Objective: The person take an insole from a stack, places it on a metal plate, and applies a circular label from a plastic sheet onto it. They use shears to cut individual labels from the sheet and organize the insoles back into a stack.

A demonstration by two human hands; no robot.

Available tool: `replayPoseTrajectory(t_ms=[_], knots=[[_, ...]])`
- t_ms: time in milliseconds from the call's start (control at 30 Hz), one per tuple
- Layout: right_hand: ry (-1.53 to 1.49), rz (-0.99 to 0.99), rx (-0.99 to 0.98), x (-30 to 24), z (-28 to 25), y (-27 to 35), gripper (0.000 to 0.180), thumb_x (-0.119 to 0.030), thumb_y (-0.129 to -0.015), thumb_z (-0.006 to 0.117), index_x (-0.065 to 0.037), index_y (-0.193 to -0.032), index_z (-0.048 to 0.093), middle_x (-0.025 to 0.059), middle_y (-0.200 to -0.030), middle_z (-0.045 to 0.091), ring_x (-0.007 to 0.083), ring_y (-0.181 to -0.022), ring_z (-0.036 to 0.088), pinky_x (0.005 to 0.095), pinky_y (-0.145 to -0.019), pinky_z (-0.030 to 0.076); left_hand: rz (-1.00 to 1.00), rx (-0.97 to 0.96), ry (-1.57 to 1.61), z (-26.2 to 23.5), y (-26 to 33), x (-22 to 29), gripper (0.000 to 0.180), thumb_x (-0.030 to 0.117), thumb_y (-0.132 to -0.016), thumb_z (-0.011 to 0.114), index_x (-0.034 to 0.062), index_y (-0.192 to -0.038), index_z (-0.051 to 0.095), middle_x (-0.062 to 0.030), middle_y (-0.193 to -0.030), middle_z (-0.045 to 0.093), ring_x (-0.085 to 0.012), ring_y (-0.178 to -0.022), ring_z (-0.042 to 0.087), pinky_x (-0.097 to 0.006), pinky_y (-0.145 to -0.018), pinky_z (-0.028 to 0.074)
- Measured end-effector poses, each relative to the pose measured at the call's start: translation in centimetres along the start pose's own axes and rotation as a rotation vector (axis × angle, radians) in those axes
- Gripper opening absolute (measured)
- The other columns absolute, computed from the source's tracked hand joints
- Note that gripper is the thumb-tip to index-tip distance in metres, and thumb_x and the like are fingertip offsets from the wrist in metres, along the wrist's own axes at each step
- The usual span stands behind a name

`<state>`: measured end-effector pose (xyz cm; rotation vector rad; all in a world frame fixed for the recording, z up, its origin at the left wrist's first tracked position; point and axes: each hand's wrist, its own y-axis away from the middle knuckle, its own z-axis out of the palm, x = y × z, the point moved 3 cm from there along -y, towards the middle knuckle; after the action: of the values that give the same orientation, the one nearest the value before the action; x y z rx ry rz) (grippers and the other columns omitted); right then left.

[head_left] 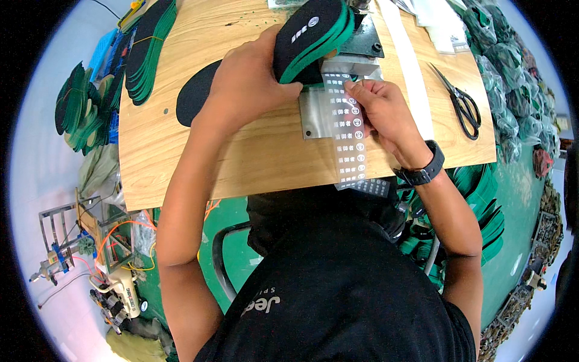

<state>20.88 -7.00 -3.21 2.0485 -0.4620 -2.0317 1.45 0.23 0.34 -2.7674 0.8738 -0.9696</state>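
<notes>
My left hand (248,84) is wrapped round a stack of black-and-green shoe insoles (309,39), the top one bearing a white print. It holds the stack tilted beside the metal head of a press (353,63). My right hand (389,111) pinches the edge of a clear film strip (348,136) with rows of white prints. This strip runs down from the press across its metal plate (312,114) and hangs over the table's near edge. A black insole (194,96) lies flat on the wooden table, partly hidden behind my left forearm.
Black-handled scissors (464,108) lie at the table's right, beside a long white strip (410,66). A banded insole bundle (145,51) rests at the far left. Bagged bundles (509,72) are piled on the right. More green insoles (476,211) sit below the table's right edge.
</notes>
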Motion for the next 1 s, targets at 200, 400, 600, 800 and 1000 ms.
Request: replayPoseTrajectory(t_ms=[200, 400, 600, 800, 1000], knots=[[0.011, -0.024, -0.080, 0.3, -0.5, 0.7, 0.027, -0.022, -0.091, 0.055, -0.001, -0.074, 0.059, 0.0039, -0.058, 0.057, 0.0088, -0.041, 0.050, 0.0202, -0.036, 0.036, -0.048, -0.082, -0.129, 0.1, 0.0, 0.6, 0.074, 0.021, -0.063, 0.078, 0.0065, -0.128, 0.046, -0.0206, -0.093, 0.064, -0.0378, -0.088, 0.061, -0.041, -0.078, 0.049], [-0.236, -0.074, 0.088, 1.2, -3.2, 2.7, 0.024, -0.020, -0.091, 0.056, 0.000, -0.077, 0.059, 0.0035, -0.060, 0.058, 0.0083, -0.043, 0.050, 0.0189, -0.037, 0.036, -0.083, -0.002, -0.047, -1.0, 0.1, 0.5, 0.047, 0.021, -0.070, 0.072, 0.0030, -0.112, 0.059, -0.0180, -0.082, 0.063, -0.0280, -0.076, 0.062, -0.036, -0.074, 0.049], [-0.082, -0.040, -0.027, -0.1, -1.3, 0.9, 0.027, -0.022, -0.090, 0.057, -0.002, -0.072, 0.059, 0.0038, -0.059, 0.058, 0.0094, -0.044, 0.052, 0.0205, -0.038, 0.038, -0.162, 0.206, 0.349, -2.3, 0.3, -1.2, 0.028, 0.015, -0.072, 0.064, -0.0020, -0.094, 0.063, -0.0058, -0.073, 0.062, -0.0096, -0.068, 0.054, -0.026, -0.066, 0.047], [0.062, 0.036, -0.043, -0.2, -0.9, -0.2, 0.029, -0.021, -0.091, 0.056, -0.002, -0.069, 0.057, 0.0056, -0.057, 0.058, 0.0112, -0.042, 0.054, 0.0209, -0.036, 0.039, -0.188, 0.276, 0.485, -2.6, 0.4, -2.5, 0.019, 0.015, -0.072, 0.064, -0.0005, -0.084, 0.063, -0.0031, -0.072, 0.063, -0.0100, -0.066, 0.055, -0.027, -0.065, 0.047], [0.090, 0.047, -0.040, -0.1, -0.6, -0.2, 0.029, -0.021, -0.091, 0.056, -0.001, -0.070, 0.058, 0.0063, -0.056, 0.058, 0.0109, -0.040, 0.053, 0.0206, -0.035, 0.038, -0.193, 0.268, 0.514, -2.4, 0.5, -2.3, 0.020, 0.016, -0.071, 0.064, 0.0001, -0.084, 0.063, -0.0040, -0.072, 0.062, -0.0102, -0.065, 0.055, -0.027, -0.065, 0.047]])
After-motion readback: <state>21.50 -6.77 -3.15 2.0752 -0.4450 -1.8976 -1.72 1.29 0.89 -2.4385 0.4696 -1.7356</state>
